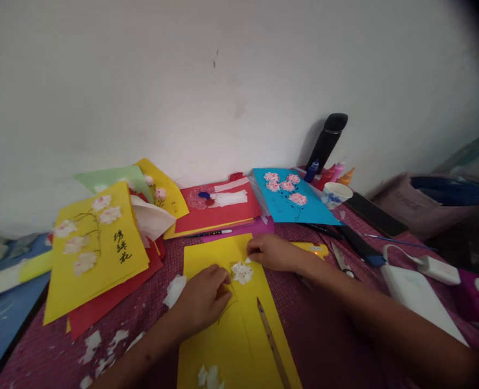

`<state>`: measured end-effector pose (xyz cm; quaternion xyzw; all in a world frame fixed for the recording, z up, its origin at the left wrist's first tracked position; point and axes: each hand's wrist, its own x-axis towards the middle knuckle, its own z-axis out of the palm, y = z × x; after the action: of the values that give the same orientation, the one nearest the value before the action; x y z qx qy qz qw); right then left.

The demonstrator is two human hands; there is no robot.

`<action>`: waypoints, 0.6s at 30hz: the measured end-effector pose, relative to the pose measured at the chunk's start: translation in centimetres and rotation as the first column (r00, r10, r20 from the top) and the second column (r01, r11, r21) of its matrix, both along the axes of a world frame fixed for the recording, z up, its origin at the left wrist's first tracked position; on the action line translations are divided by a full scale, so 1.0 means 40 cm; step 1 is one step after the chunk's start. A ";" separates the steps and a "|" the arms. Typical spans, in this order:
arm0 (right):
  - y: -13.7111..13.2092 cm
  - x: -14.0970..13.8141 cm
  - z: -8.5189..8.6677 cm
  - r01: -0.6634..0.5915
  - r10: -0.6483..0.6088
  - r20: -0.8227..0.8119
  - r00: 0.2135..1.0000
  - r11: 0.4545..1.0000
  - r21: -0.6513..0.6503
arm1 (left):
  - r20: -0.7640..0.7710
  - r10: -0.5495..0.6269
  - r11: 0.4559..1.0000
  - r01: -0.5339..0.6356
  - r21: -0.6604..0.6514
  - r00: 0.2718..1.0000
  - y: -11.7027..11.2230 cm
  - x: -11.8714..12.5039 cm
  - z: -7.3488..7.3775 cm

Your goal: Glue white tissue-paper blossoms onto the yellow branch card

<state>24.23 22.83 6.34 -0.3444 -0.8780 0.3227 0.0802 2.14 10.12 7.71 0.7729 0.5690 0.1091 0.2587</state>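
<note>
Your yellow sheet (231, 340) bears a white flower (241, 273) at twelve o'clock, mid-sheet petal-less; left hand (201, 298), right hand (272, 252) narrow, grips unclear.

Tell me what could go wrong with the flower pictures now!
The white paper flower might get squashed, because the left hand and right hand are working so close to it.

The pointed wooden tool lies on the yellow sheet, so a bump could make it roll and perhaps mark the paper.

The paper cup stands beside the blue sheet; if there's liquid inside, which I can't see, a knock might wet it.
</note>
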 end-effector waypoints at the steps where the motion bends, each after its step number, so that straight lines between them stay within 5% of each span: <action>1: 0.005 0.000 0.000 -0.028 0.028 -0.002 1.000 1.000 0.003 | -0.001 -0.005 1.000 0.005 0.003 1.000 0.002 0.000 -0.003; 7: 0.019 -0.004 0.000 -0.128 0.128 -0.016 0.992 0.992 0.011 | -0.004 -0.025 1.000 0.025 0.018 1.000 -0.001 -0.003 -0.013; 18: 0.002 -0.018 -0.004 -0.097 0.092 0.062 0.994 0.992 0.087 | 0.002 0.000 1.000 0.000 0.003 1.000 -0.003 0.000 -0.007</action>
<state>23.51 22.89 6.17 -0.3078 -0.9088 0.2765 0.0548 2.15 10.01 7.42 0.7733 0.5685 0.1105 0.2581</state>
